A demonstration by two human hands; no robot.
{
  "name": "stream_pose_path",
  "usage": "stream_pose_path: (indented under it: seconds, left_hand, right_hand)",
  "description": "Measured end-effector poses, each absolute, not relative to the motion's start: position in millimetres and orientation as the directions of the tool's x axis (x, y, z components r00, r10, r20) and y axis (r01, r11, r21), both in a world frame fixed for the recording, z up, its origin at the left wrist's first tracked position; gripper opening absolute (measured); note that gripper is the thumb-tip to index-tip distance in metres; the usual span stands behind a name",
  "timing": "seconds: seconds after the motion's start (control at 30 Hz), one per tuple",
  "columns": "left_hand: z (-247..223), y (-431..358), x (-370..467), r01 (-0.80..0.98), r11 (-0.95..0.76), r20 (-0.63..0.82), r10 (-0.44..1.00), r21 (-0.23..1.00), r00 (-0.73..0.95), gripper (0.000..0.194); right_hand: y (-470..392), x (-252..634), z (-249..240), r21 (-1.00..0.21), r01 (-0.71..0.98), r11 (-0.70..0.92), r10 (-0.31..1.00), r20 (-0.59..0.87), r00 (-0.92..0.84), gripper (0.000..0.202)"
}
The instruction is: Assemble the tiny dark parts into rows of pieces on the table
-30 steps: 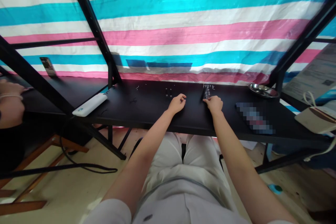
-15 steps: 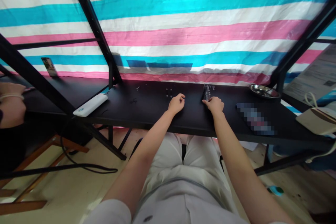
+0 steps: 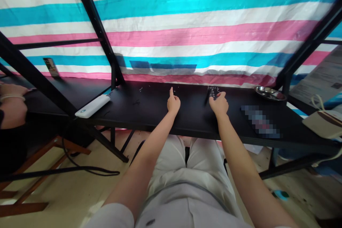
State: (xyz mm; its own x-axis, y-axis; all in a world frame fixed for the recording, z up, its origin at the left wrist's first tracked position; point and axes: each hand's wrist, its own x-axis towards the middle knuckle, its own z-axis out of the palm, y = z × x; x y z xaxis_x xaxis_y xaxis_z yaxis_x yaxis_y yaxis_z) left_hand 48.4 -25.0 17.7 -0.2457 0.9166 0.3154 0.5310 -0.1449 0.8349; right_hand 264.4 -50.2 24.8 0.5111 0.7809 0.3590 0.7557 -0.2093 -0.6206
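Note:
My left hand rests at the middle of the black table, index finger stretched forward and thumb apart from it. It covers most of a pair of small dark pieces with pale ends; only a bit of one shows. To the right, my right hand has its thumb and index finger apart, with nothing visible between them. Just beyond its fingertips lie a short dark strip and a row of small greyish pieces. Behind those is a line of tiny white hook-shaped bits.
A white oblong device lies at the left, near thin dark scraps. On the right are a shiny metal dish, a pixelated flat object and a beige bag. Another person's arm shows far left, beyond black frame posts.
My left hand has moved left and forward, its index finger now extended over the small dark pieces. My right thumb and index finger have come away from the dark strip and spread.

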Motion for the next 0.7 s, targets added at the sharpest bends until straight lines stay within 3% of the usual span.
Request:
stream_pose_path:
  seconds: [0.43, 0.7]
  left_hand:
    - [22.3, -22.5, 45.0, 0.684, -0.069, 0.257, 0.95, 0.726, -0.177, 0.053]
    - [15.3, -16.8, 45.0, 0.637, -0.188, 0.392, 0.899, 0.748, -0.196, 0.014]
  right_hand:
    - [-53.2, 256.8, 23.6, -0.612, 0.79, -0.022, 0.719, 0.54, 0.438, 0.021]
    - [-51.0, 257.6, 20.6, -0.595, 0.803, 0.025, 0.698, 0.585, 0.412, 0.02]
